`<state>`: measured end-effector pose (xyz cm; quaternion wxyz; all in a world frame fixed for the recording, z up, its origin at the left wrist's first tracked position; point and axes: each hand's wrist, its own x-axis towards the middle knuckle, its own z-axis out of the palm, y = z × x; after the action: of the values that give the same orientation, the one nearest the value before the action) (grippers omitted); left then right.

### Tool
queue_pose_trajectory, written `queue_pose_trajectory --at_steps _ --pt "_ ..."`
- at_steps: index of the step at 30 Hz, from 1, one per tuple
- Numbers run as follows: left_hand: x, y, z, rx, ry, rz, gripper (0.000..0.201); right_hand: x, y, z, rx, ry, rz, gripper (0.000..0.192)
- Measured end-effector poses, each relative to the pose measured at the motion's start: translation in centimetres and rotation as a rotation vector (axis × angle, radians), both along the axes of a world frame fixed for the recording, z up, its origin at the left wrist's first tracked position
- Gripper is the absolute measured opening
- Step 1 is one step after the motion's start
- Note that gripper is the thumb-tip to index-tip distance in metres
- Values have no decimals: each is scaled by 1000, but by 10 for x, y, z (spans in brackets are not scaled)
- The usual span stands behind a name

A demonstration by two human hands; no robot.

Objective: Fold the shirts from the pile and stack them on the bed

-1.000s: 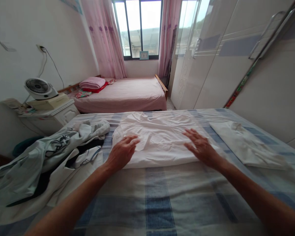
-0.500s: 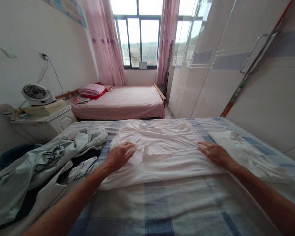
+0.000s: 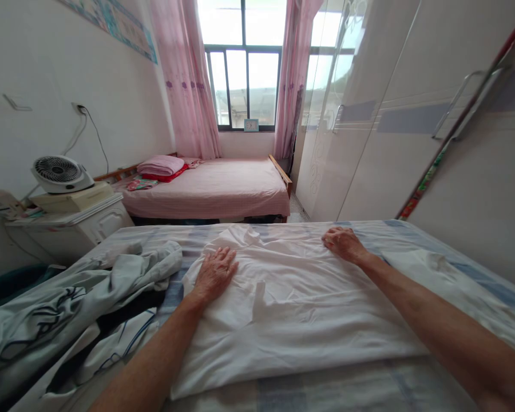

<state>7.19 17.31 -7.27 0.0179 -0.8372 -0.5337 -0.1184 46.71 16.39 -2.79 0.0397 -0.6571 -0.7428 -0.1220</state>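
While the white cloth point(image 3: 292, 309) lies spread on the checked bed point(image 3: 476, 274), the left hand point(image 3: 214, 273) presses flat, fingers spread; the right hand point(image 3: 342, 243) curls at its far edge. Judged light, limp, crease-prone: grip edges or corners.

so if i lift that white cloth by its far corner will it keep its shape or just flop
Likely flop: the white cloth is thin and creased, with wrinkles bunched by the left hand. It looks light and would probably drag along the checked bedsheet. Its layers may slide apart where the right hand presses the far corner.
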Motion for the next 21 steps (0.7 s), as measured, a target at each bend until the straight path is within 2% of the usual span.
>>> queue_pose_trajectory --at_steps 5,8,11,15,18,21 --pt "0 1 1 -18 10 21 46 16 11 -6 69 55 -22 27" --pt "1 -1 4 -26 1 23 46 39 14 -12 126 206 -119 34" --pt "2 -2 6 -37 5 26 48 57 15 -20 85 384 -256 34" --pt "2 -1 5 -49 7 28 49 60 13 -28 79 549 -359 40" --pt "2 0 6 -51 20 31 49 55 9 -27 73 715 -290 46" --pt "2 1 6 -52 38 27 50 54 1 -23 5 1036 -150 57"
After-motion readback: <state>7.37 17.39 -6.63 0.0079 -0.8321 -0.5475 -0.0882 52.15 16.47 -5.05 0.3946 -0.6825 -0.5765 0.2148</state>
